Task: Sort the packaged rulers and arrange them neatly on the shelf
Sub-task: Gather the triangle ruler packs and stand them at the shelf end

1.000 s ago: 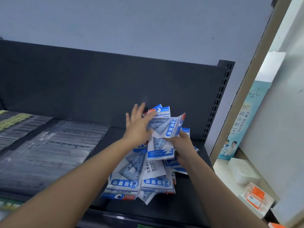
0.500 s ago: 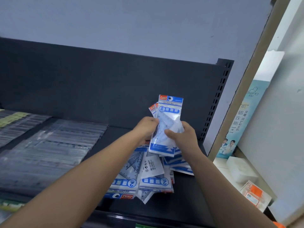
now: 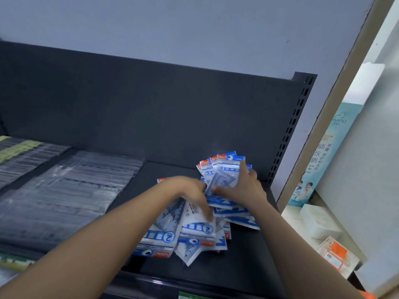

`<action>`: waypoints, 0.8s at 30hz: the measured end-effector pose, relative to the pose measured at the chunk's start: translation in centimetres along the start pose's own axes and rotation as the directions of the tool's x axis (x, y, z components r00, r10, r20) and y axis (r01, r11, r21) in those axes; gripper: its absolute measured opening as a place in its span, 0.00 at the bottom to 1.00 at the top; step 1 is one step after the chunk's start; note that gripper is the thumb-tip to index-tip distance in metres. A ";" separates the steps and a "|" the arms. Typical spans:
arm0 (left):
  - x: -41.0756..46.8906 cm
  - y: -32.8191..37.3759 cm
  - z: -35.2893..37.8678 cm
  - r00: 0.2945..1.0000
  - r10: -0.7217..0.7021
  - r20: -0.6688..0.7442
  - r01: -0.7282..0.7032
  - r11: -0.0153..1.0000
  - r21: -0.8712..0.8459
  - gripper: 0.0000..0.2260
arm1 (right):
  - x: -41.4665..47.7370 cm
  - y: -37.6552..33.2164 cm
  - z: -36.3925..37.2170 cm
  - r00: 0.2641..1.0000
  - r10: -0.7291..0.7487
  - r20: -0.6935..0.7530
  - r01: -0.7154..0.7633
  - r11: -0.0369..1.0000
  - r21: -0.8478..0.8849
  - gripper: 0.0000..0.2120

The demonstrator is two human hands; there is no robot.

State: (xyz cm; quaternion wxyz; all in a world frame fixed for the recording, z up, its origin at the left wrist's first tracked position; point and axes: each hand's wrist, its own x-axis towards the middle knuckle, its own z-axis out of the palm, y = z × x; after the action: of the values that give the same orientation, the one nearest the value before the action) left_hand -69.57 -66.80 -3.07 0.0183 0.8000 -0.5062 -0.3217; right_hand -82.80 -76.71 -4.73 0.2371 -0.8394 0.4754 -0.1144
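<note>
One shelf [image 3: 248,255]: dark metal, with a dark back panel [image 3: 151,108] rising behind it; it carries all the packaged rulers.
Clear sleeves [image 3: 64,197]: long rulers in see-through wrap, laid flat in overlapping rows across the left half of the shelf.
Poster [image 3: 319,156]: pale blue, printed, on the wall to the right of the shelf.
Pile [image 3: 172,234]: blue and white set-square packets, heaped loose and crossing one another on the right part of the shelf, near its front edge.
Bunch [image 3: 224,171]: several of the same packets, fanned and raised behind the pile, red and blue headers uppermost.
Left hand [image 3: 190,190]: palm down on the pile, fingers nearly straight on a white packet back; grip slack, nothing pinched; blurred.
Right hand [image 3: 244,188]: grip closed on the bunch, thumb across its front, forefinger up along its right edge.
White box [image 3: 319,223]: on a pale ledge right of the shelf.
Orange and white box [image 3: 336,255]: on the same ledge, nearer the camera than the white box.
</note>
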 end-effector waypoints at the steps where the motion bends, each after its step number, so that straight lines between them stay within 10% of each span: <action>1: 0.0 0.0 -0.3 1.000 -0.012 -0.028 0.013 0.999 0.051 0.39 | 0.1 0.1 0.0 0.998 -0.005 0.060 0.006 1.000 -0.015 0.55; 9: 0.2 1.8 2.9 0.986 -0.031 -0.163 0.066 0.975 0.214 0.60 | 0.9 1.0 -0.1 0.999 -0.042 0.027 0.044 0.996 -0.077 0.37; 14: 0.8 1.5 2.4 0.986 -0.046 -0.159 0.065 0.992 0.112 0.58 | 0.4 1.6 -0.3 0.992 -0.015 0.125 0.020 0.999 -0.037 0.55; 24: 1.0 0.1 0.9 0.951 -0.146 -0.271 0.160 0.987 0.027 0.45 | 0.1 2.5 -0.9 0.990 -0.005 0.144 0.012 0.999 -0.049 0.51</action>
State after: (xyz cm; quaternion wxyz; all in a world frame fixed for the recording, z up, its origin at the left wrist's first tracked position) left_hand -69.81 -67.36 -4.22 0.0421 0.8731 -0.4433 -0.1986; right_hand -84.97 -78.17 -5.23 0.2491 -0.8531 0.4564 -0.0428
